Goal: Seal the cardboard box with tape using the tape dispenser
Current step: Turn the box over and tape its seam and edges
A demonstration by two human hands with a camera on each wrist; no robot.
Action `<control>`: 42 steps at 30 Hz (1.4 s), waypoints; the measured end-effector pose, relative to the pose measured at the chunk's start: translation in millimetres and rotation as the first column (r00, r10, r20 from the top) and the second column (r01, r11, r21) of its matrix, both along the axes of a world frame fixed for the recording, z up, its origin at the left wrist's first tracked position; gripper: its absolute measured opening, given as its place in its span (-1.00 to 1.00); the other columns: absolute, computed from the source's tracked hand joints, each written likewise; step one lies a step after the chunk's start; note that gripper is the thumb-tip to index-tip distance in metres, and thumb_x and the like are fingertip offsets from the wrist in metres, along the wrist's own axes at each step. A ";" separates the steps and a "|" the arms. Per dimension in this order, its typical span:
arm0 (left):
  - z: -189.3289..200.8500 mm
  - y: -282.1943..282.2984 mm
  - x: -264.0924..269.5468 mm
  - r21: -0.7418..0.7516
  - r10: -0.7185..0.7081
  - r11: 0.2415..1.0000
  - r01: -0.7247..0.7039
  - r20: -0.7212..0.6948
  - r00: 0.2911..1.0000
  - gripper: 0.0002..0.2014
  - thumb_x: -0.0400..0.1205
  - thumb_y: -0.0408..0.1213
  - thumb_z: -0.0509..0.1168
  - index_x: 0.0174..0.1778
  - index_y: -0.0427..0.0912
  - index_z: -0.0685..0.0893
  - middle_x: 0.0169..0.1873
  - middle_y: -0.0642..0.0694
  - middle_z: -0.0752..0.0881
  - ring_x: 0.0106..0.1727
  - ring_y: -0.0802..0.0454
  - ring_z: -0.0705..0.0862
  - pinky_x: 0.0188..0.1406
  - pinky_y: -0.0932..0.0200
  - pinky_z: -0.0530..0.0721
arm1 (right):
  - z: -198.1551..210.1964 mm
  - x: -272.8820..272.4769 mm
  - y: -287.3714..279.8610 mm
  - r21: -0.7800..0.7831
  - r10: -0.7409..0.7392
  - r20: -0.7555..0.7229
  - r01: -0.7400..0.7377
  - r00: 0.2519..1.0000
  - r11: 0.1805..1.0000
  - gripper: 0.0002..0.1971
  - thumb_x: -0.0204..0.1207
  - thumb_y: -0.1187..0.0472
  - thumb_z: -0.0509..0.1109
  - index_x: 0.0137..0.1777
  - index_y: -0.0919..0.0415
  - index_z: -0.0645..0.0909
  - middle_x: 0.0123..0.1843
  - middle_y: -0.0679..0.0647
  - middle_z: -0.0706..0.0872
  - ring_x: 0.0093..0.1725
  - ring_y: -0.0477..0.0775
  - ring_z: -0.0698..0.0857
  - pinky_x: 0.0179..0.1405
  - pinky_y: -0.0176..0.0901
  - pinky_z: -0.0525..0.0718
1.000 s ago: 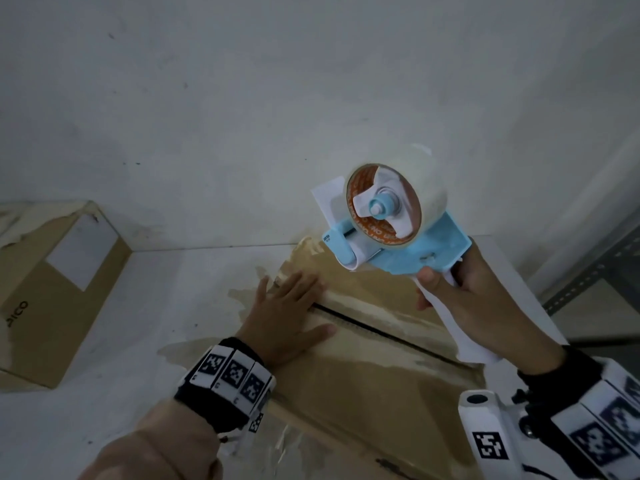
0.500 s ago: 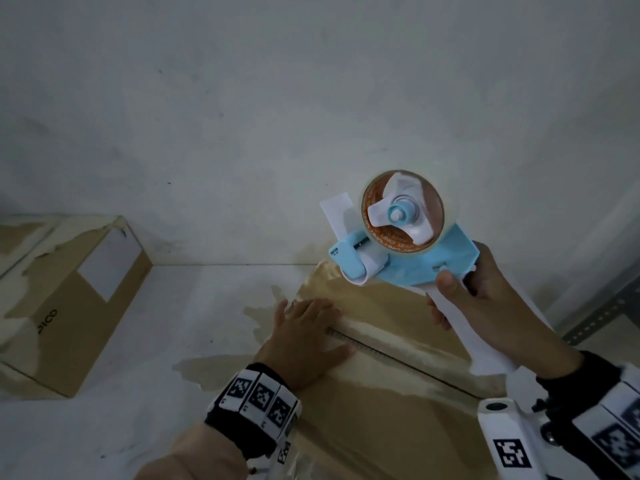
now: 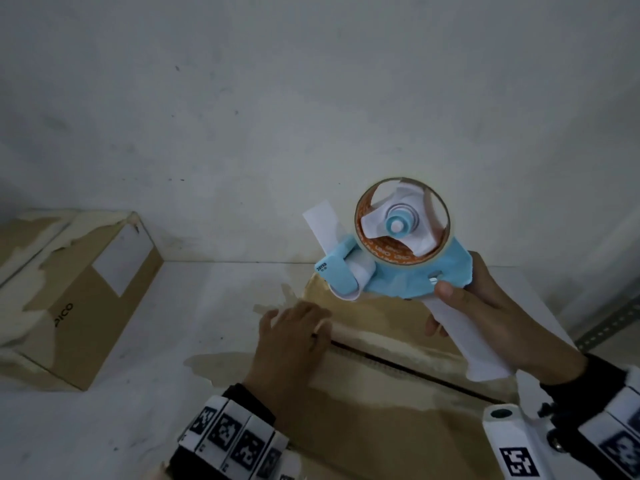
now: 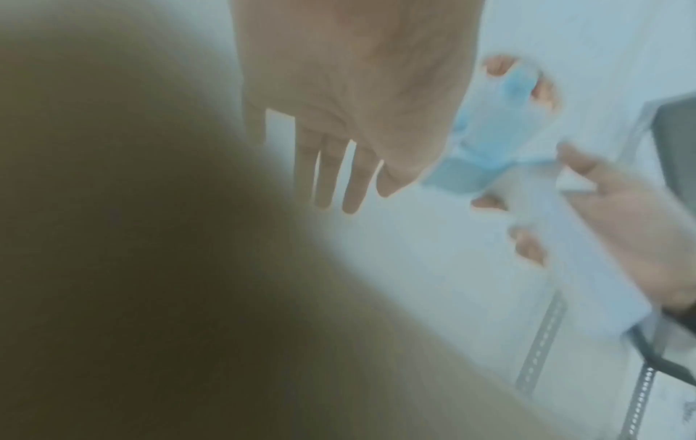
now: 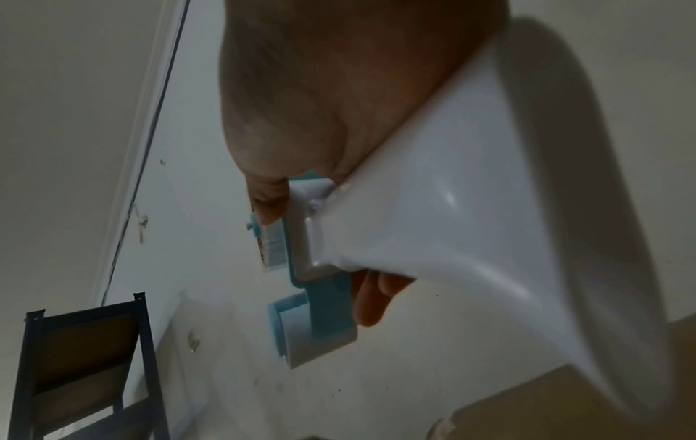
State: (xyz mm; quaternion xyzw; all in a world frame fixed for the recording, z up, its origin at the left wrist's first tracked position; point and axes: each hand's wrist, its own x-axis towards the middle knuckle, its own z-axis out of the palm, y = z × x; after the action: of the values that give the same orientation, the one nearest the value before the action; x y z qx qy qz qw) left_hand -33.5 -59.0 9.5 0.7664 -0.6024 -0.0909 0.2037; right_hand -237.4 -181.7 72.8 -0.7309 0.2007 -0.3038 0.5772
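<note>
The right hand (image 3: pixel 498 327) has its grip clenched round the tape dispenser's (image 3: pixel 398 261) white handle, above the cardboard box (image 3: pixel 398 393). The left hand (image 3: pixel 291 341), grip released, lies flat on the box's far-left flap beside the seam.

Second cardboard box (image 3: pixel 79 299) at left, white wall (image 3: pixel 277 116), dark metal shelf (image 5: pixel 86 366)

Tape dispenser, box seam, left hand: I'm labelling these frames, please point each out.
tape dispenser (image 3: pixel 401 275), head view, blue body below the roll.
box seam (image 3: pixel 398 362), head view, dark gap between flaps.
left hand (image 3: pixel 291 344), head view, back of the hand.
</note>
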 end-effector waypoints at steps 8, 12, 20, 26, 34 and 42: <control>50.1 5.3 -1.6 -0.154 0.030 0.975 -0.163 -0.630 0.776 -0.73 0.73 -0.30 0.01 -0.10 0.01 0.60 -0.21 0.05 0.70 -0.16 -0.02 0.70 -0.11 -0.01 0.65 | -16.2 3.2 3.0 0.125 0.036 0.113 -0.050 0.993 0.991 -0.23 0.23 -0.29 0.50 0.16 0.29 0.30 0.02 0.10 0.60 -0.15 0.02 0.66 -0.33 -0.04 0.70; 58.8 2.3 -8.0 -0.011 0.066 0.982 -0.189 -0.917 0.394 -0.65 0.73 -0.33 -0.08 -0.09 -0.10 0.63 -0.30 -0.05 0.81 -0.31 0.05 0.76 -0.29 0.19 0.65 | -14.6 9.4 6.4 0.170 0.039 0.206 -0.075 0.978 0.983 -0.05 0.18 -0.24 0.56 0.25 0.47 0.22 -0.04 0.16 0.61 -0.25 0.01 0.70 -0.40 -0.12 0.70; 73.8 -0.6 -15.0 0.064 0.020 0.975 -0.211 -0.979 -0.204 -0.74 0.69 -0.31 0.08 -0.10 -0.28 0.67 -0.37 -0.15 0.80 -0.39 0.13 0.77 -0.52 0.37 0.67 | -14.6 12.5 10.6 0.208 -0.014 0.235 -0.037 0.972 0.977 0.02 0.18 -0.23 0.56 0.27 0.61 0.19 -0.12 0.21 0.67 -0.33 0.13 0.69 -0.43 -0.14 0.68; 74.0 -7.5 -19.3 0.076 -0.013 0.968 -0.238 -0.937 -0.350 -0.88 0.59 -0.41 0.23 -0.09 -0.29 0.67 -0.41 -0.10 0.76 -0.44 0.21 0.73 -0.56 0.43 0.65 | -14.0 13.6 8.4 0.266 -0.071 0.268 -0.003 0.961 0.964 0.10 0.07 -0.24 0.61 0.29 0.61 0.20 -0.14 0.28 0.68 -0.38 0.16 0.68 -0.47 -0.13 0.67; 71.8 -11.6 -25.5 0.071 -0.041 0.973 -0.220 -0.883 -0.468 -0.74 0.39 -0.35 0.29 -0.01 -0.28 0.61 -0.44 -0.08 0.75 -0.46 0.22 0.72 -0.59 0.42 0.65 | -14.5 12.6 8.3 0.297 -0.093 0.271 0.008 0.958 0.955 0.10 0.10 -0.27 0.57 0.31 0.61 0.20 -0.07 0.39 0.72 -0.37 0.16 0.71 -0.46 -0.13 0.66; 68.8 -15.2 -26.5 0.138 0.029 0.978 -0.159 -0.836 -0.548 -0.74 0.46 -0.29 0.24 -0.28 -0.39 0.78 -0.38 -0.22 0.79 -0.42 0.06 0.78 -0.63 0.32 0.67 | -15.0 9.4 5.2 0.314 -0.116 0.289 0.020 0.950 0.949 0.11 0.11 -0.24 0.60 0.33 0.62 0.19 0.00 0.41 0.67 -0.34 0.14 0.72 -0.47 -0.09 0.68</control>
State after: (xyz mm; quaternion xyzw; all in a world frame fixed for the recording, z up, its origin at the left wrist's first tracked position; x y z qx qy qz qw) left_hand -60.0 -74.2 78.3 0.3356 -0.0350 -0.6706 0.6606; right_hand -227.9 -176.5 57.8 -0.5694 0.1796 -0.3975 0.6968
